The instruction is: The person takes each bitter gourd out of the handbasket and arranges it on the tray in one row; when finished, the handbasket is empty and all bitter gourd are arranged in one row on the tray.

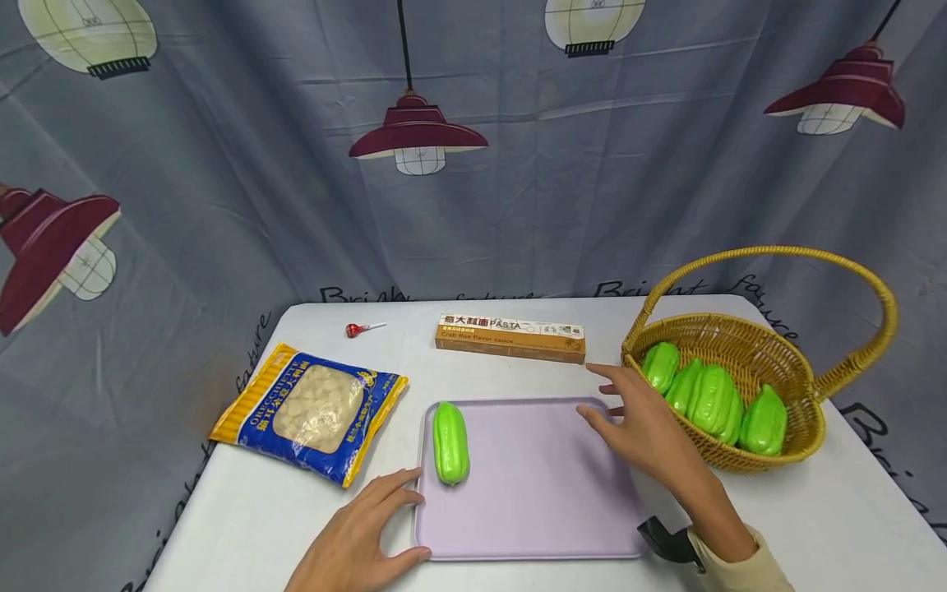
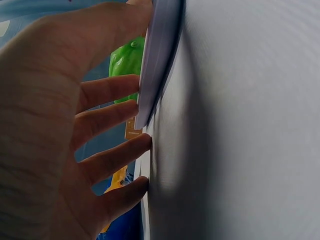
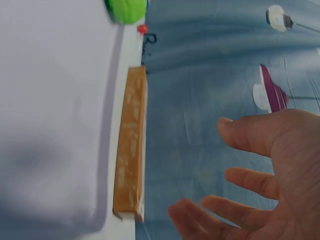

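A shiny green ridged vegetable lies lengthwise near the left side of a lilac tray. At the tray's left edge is my left hand, its fingers spread. In the left wrist view, the thumb and fingertips of that hand touch or nearly touch the tray rim. Over the tray's far right corner, my right hand hovers with fingers apart and nothing held. Beside it stands a wicker basket with several similar green vegetables inside.
An orange pasta box lies behind the tray. A blue and yellow orecchiette bag rests to the left, with a red lollipop behind it. The basket's tall handle arches up at the right. A grey curtain hangs behind the white table.
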`<state>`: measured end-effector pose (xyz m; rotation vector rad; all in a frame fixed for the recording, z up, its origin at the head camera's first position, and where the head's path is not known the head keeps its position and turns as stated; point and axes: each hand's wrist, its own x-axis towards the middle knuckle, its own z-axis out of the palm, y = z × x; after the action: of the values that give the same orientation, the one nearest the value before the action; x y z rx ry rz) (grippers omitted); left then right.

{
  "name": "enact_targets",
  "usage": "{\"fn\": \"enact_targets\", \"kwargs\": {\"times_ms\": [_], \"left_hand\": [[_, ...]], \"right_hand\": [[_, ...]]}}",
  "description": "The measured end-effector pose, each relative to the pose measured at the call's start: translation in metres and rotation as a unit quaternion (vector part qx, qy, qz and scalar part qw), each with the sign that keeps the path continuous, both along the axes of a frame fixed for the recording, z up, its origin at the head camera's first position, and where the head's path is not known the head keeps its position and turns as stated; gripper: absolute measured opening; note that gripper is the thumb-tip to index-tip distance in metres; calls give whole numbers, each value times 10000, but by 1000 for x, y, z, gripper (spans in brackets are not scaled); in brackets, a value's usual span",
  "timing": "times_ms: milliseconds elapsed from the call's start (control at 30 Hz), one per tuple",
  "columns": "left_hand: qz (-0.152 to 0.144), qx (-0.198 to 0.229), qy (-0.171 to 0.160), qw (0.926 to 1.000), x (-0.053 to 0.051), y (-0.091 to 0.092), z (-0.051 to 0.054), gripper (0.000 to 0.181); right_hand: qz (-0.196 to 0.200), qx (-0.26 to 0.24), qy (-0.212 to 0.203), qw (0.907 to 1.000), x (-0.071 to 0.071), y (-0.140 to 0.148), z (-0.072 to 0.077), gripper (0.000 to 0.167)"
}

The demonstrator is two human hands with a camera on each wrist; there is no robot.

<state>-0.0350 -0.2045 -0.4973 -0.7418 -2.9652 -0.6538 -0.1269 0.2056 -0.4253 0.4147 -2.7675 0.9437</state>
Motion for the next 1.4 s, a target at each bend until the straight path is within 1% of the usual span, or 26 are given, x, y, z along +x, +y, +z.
{"fn": "enact_targets", "kwargs": {"times_ms": [100,167,300,433,567,767,867,967,1133,1233,1333,1400], "left_hand": [[-19,49,62,10000,0,-1,0,53],[-21,69,68,10000,0,-1,0,53],[15,82,-54,10000,1,-1,1,53],[65,82,-149,9998,1,-2,2,53],[72,103,-90,9999,2,-2,2,53],[55,151,-20,9999,2,-2,1,51],[55,163,-35,9998,1,-2,2,51],[72,157,-46,9998,1,-2,2,51],[57,160,-52,9998,-1,1,1,51],[24,166,44,9998,-2,1,0,51],[21,164,164,9997,-1,1,-1,50],[24,177,168,9997,-1,0,-2,51]], "right_hand": [[-129,43,-66,9999,2,10,3,63],[-223,117,-38,9997,3,17,6,62],[-404,232,123,9988,5,32,11,61],[-531,157,264,9981,6,47,14,61],[-622,119,272,9976,7,62,15,63],[-770,80,102,9969,11,81,13,66],[-856,125,112,9962,11,88,12,66],[-974,226,206,9948,11,97,9,65],[-1347,552,356,9887,13,111,6,64],[-1580,702,346,9843,12,118,5,64],[-1702,759,242,9822,10,121,3,64],[-1718,766,201,9819,8,122,2,65]]}}
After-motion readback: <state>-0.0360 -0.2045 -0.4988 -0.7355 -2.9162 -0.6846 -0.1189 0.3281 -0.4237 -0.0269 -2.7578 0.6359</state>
